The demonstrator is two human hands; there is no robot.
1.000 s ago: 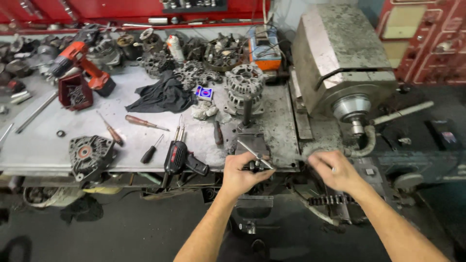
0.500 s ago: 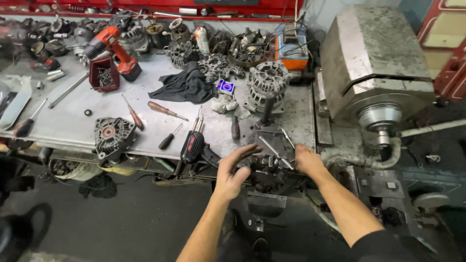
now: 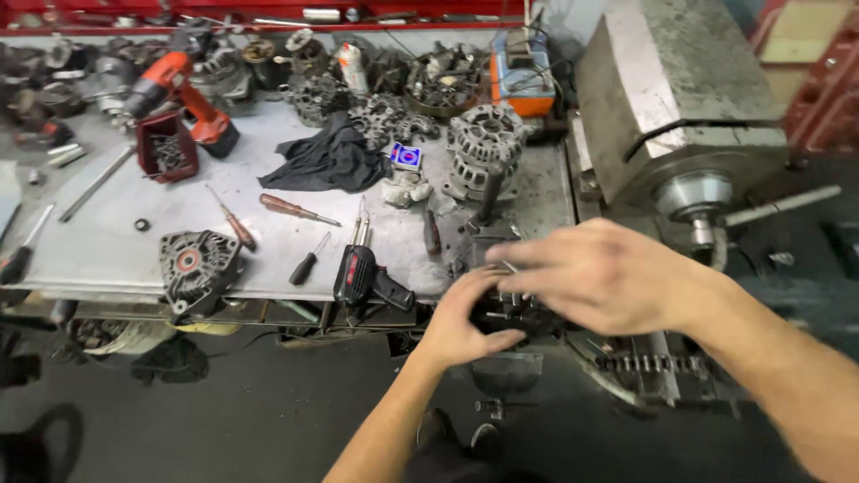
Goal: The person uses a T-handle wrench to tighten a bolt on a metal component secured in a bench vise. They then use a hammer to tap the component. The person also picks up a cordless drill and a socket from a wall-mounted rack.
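Observation:
My left hand (image 3: 461,326) is cupped around a dark metal part (image 3: 512,311) that sits in a bench vise (image 3: 506,371) at the front edge of the grey workbench (image 3: 107,255). My right hand (image 3: 608,273) hovers just above and to the right of that part, blurred, with fingers spread and nothing in it. It hides much of the part and the vise jaws. A black pistol-shaped tool (image 3: 362,277) lies just left of my left hand.
An alternator (image 3: 483,148), a black rag (image 3: 327,156), screwdrivers (image 3: 295,210), an alternator housing (image 3: 197,264), a red cordless drill (image 3: 179,89) and many engine parts cover the bench. A large grey machine (image 3: 671,107) stands to the right. Dark floor lies below.
My right hand came in from the right to the part in the vise, then lifted above it with fingers spread. My left hand stayed on the part. The view moved closer.

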